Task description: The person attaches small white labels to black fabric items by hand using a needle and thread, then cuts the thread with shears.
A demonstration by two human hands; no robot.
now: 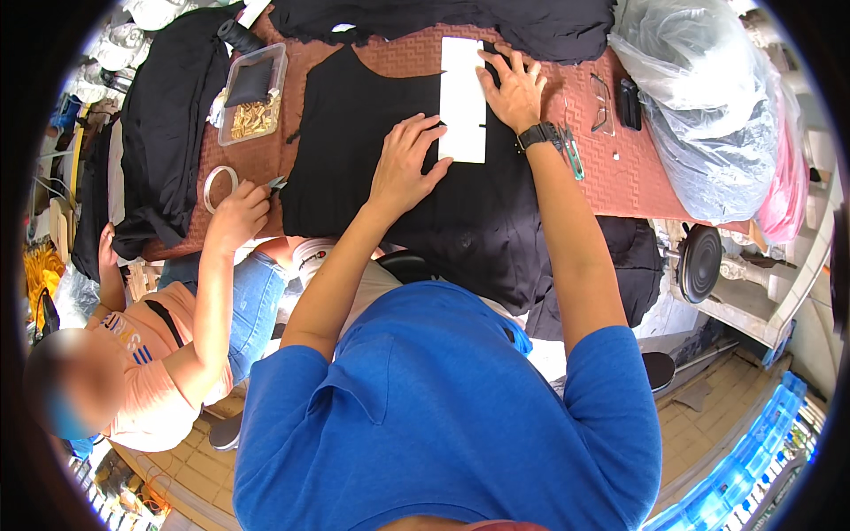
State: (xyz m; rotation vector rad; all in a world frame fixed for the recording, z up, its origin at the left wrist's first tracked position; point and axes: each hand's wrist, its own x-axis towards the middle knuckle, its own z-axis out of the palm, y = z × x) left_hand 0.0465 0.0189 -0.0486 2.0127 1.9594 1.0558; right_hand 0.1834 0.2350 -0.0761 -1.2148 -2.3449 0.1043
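Resting with left grip (405, 166) on black cloth (354, 115), fingers lightly spread, at left edge of long white card (463, 115). Touching upper right edge of same card with right grip (513, 93), also spread. Having card flat between both grips, on cloth over brown surface (394, 55). Seeing just below right grip a small green tool (574, 157); farther right, glasses (602, 106); well left of left grip, a clear box (227, 133).

I see bright light across the scene, the white card (463, 111) washed nearly blank and glare streaking the plastic bag (699, 97), while the black cloth (359, 133) swallows detail. My fisheye view curves toward a dark, violet-fringed rim; the middle looks sharp, but a co-worker's head (78, 382) is blurred.
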